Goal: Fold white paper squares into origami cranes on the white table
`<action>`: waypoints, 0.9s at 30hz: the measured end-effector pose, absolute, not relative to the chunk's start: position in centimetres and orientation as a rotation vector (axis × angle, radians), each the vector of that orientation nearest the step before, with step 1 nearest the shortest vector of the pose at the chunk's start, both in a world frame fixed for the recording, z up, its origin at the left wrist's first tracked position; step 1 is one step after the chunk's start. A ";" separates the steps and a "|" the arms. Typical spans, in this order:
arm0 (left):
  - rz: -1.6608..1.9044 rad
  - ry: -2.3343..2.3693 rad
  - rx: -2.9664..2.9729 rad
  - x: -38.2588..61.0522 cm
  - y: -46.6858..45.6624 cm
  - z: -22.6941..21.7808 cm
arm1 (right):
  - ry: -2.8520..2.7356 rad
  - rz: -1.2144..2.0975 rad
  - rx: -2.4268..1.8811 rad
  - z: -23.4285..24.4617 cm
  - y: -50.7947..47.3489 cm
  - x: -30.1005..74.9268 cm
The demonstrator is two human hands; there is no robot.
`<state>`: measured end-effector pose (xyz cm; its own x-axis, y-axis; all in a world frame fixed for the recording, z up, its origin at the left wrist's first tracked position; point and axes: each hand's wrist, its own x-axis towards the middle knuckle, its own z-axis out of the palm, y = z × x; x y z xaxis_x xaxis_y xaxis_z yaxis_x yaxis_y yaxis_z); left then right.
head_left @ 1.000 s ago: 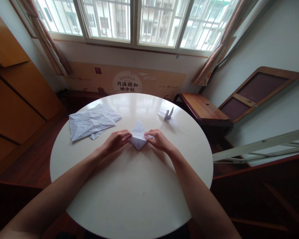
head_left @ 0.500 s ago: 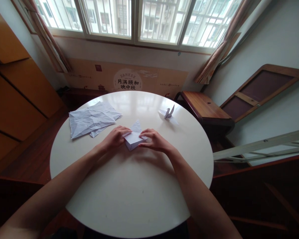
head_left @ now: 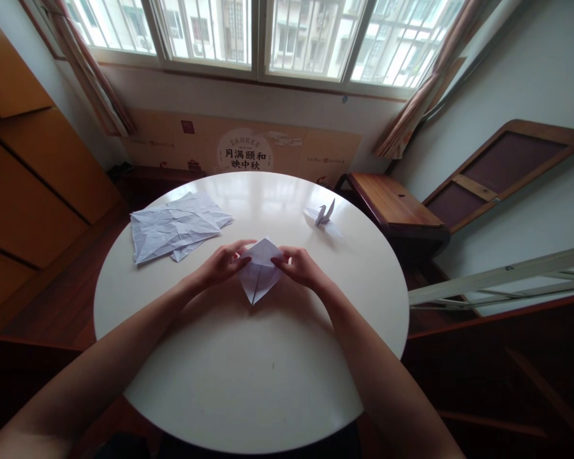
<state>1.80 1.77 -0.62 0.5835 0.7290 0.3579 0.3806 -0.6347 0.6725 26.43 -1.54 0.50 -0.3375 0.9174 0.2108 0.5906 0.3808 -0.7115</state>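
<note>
Folded paper pinched both sides

Paper's abt mid worktop, lower tip twd near edge; can't tell if it's touching. L hand has its left edge pinched btwn thumb & fingers, thumb on front; R hand pinches right edge, same way. Creased sheets overlap beyond L hand, to the left; paper bird sits beyond R hand, wings out.

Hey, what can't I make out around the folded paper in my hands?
Head view: underside of the folded paper, hidden by its upper face.
Head view: some fingertips of the left hand and right hand, behind that paper.
Head view: lower sheets in the paper pile, mostly covered by the top one.
Head view: small lettering on the poster, too small to read.
</note>
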 end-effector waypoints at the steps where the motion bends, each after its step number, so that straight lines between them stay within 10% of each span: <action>1: 0.883 0.898 2.284 1.8 1.8 -0.6 | -2.031 0.713 -1.313 0.6 -1.6 26.4; 27: 1.068 0.804 2.584 2.1 0.2 1.7 | -1.602 0.955 -1.302 0.1 -1.0 25.2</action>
<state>2.13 0.19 1.71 0.5831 0.5690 0.5799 0.4001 -0.8223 0.4046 25.20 -0.98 0.13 -0.1073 0.9842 0.1407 0.3439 0.1696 -0.9236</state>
